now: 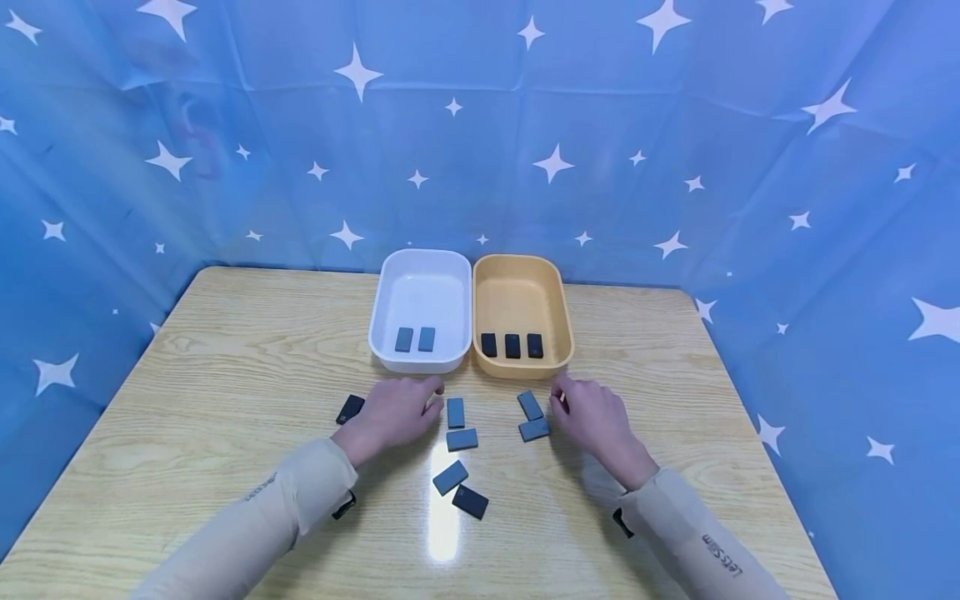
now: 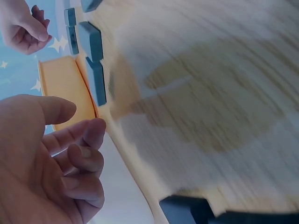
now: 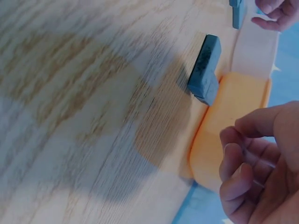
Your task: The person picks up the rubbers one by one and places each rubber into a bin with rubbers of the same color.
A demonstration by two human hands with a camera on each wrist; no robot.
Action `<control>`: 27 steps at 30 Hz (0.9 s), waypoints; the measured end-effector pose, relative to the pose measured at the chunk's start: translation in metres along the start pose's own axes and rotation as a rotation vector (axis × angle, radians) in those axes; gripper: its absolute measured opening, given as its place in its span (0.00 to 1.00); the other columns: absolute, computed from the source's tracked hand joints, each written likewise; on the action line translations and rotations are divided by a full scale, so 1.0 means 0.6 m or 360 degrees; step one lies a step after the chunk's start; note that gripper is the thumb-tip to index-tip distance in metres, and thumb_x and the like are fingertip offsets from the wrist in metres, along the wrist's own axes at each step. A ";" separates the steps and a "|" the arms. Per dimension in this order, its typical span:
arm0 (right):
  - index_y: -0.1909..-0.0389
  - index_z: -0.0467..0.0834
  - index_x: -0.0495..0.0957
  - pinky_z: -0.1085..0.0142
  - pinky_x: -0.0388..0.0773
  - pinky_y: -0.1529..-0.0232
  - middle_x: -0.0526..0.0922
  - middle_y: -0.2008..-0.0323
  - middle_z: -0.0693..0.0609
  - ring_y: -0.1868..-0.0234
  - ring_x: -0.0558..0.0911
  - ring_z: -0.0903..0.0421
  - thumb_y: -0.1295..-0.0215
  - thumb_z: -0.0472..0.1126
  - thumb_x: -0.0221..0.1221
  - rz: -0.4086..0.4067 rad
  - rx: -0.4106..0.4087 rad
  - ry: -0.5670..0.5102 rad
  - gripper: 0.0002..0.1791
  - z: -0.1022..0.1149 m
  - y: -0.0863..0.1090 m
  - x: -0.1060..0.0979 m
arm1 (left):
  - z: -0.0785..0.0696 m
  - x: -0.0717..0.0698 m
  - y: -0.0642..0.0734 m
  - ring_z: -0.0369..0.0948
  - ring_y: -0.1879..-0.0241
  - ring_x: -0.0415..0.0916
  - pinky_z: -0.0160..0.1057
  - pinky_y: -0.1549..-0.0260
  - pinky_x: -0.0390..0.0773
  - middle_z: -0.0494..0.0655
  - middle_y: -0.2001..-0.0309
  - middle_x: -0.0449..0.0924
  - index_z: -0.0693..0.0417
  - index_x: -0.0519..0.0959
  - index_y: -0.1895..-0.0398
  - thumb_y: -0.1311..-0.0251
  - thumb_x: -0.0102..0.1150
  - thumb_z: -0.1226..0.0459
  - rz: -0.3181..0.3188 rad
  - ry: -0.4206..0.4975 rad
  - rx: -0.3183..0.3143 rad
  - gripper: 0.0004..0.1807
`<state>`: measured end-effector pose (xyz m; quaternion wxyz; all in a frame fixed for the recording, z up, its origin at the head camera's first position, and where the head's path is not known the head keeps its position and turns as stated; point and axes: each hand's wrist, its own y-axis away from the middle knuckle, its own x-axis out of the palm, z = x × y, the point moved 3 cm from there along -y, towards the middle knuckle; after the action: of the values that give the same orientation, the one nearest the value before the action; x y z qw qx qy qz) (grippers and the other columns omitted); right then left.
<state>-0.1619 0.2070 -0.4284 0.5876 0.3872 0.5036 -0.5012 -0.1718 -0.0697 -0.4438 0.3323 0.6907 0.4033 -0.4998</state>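
My left hand (image 1: 396, 410) hovers over the table in front of the white bin (image 1: 382, 346), fingers loosely curled around nothing. Just right of it lie two blue-grey blocks, one upright in view (image 1: 456, 412) and one crosswise (image 1: 462, 439). A black block (image 1: 350, 409) is partly covered by that hand's wrist side. In front of the orange bin (image 1: 566, 354), my right hand (image 1: 596, 417) hangs with bent fingers, and the right wrist view shows nothing between thumb and fingertips (image 3: 233, 156). Close to its left, two more blue-grey blocks (image 1: 530, 405) lie angled together.
Nearer the front lie a blue-grey block (image 1: 451, 477) and a black block (image 1: 470, 502). Two blue-grey blocks (image 1: 426, 339) sit inside the white bin; three black blocks (image 1: 512, 346) stand in a row in the orange one. A starry blue curtain (image 1: 480, 125) hangs behind the wooden table (image 1: 247, 333).
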 end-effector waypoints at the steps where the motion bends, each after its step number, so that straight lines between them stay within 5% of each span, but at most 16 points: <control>1: 0.71 0.48 0.77 0.64 0.64 0.83 0.79 0.79 0.54 0.82 0.72 0.57 0.37 0.41 0.58 0.0000 0.0001 0.0002 0.04 0.001 0.000 0.000 | -0.003 0.001 -0.002 0.39 0.78 0.72 0.41 0.78 0.69 0.38 0.79 0.74 0.45 0.78 0.53 0.32 0.50 0.53 -0.0004 0.0002 0.0003 0.12; 27: 0.69 0.48 0.80 0.64 0.65 0.81 0.79 0.79 0.54 0.81 0.73 0.57 0.36 0.43 0.58 0.0042 0.0051 -0.0005 0.04 0.006 0.002 0.002 | -0.036 0.031 -0.037 0.40 0.79 0.69 0.40 0.81 0.65 0.40 0.80 0.70 0.45 0.71 0.69 0.35 0.53 0.46 0.0123 -0.0111 -0.0111 0.15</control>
<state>-0.1600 0.2034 -0.4287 0.5888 0.4024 0.4893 -0.5020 -0.1791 -0.0367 -0.4569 0.3890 0.6760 0.3815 -0.4961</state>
